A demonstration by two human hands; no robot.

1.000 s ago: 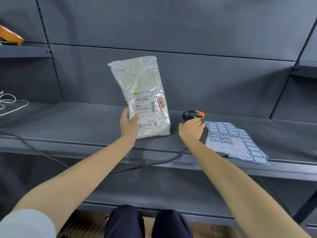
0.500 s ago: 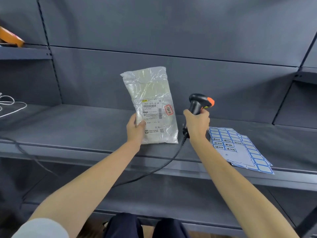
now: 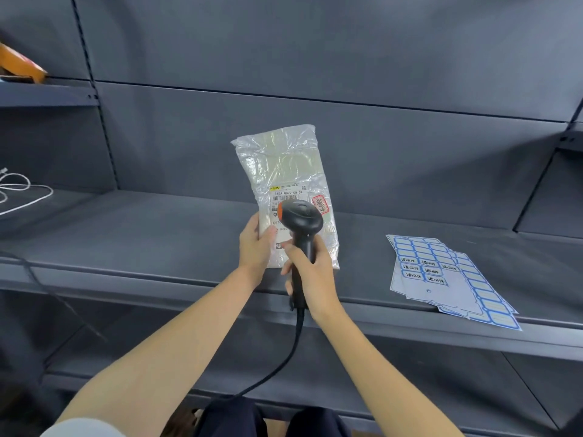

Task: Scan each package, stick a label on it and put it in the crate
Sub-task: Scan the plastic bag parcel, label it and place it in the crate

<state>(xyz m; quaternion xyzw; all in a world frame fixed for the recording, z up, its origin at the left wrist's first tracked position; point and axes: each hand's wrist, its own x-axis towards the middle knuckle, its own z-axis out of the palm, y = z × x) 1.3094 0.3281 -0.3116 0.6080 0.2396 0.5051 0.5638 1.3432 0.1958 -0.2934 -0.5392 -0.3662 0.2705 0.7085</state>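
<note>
I am holding the package [image 3: 285, 197] upright on the shelf [image 3: 157, 234] in my left hand [image 3: 257, 247]; my right hand [image 3: 310, 272] is gripping the scanner [image 3: 301, 222] just before its barcode. Risk: crinkled film glaring, scanner head covering code, misread.

Scanner [image 3: 302, 216] over upright package [image 3: 285, 171]

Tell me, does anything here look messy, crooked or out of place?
Only small things. The label sheets lie fanned and askew, their near corner poking past the shelf edge. The package is crinkled but looks intact, and a loose white cable sprawls at far left.
</note>
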